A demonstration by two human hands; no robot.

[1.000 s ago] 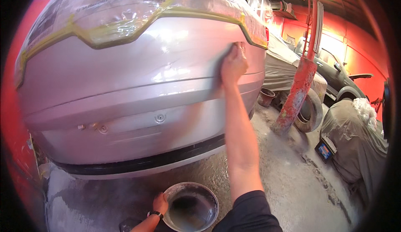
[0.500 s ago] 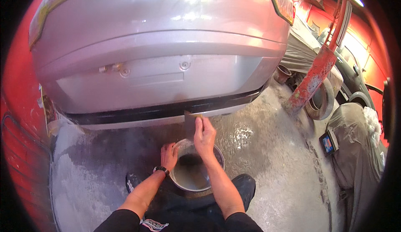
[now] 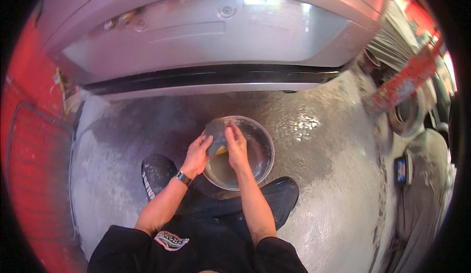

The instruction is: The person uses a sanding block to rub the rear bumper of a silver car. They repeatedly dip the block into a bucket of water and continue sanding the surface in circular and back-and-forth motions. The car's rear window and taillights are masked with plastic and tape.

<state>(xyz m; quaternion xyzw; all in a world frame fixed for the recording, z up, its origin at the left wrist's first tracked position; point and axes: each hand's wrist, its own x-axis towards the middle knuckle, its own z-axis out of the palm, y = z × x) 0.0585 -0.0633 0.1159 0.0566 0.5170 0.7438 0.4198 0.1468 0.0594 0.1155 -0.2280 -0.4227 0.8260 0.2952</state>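
Over a round bucket (image 3: 269,167) of murky water, my left hand (image 3: 195,156) pinches a dark grey sheet of sandpaper (image 3: 215,131) between thumb and fingers. My right hand (image 3: 236,146) is closed on the sheet's other side. A small yellowish patch shows at the paper's lower part; whether it is the backing or a separate pad I cannot make out. The bucket stands on the floor between my legs. Beyond it is the silver bumper (image 3: 186,42) of a car, with a black strip (image 3: 211,74) along its lower part.
Wet concrete floor (image 3: 319,175) surrounds the bucket. A red wall (image 3: 34,165) with a dark rack rises at the left. To the right are a worn red post (image 3: 409,79), a tyre (image 3: 408,113), a grey-covered object (image 3: 426,175) and a small lit screen (image 3: 402,171).
My right hand has come down from the bumper's lower edge to the bucket with the sandpaper. My left hand has left the bucket rim and taken hold of the paper. The view tilts lower.
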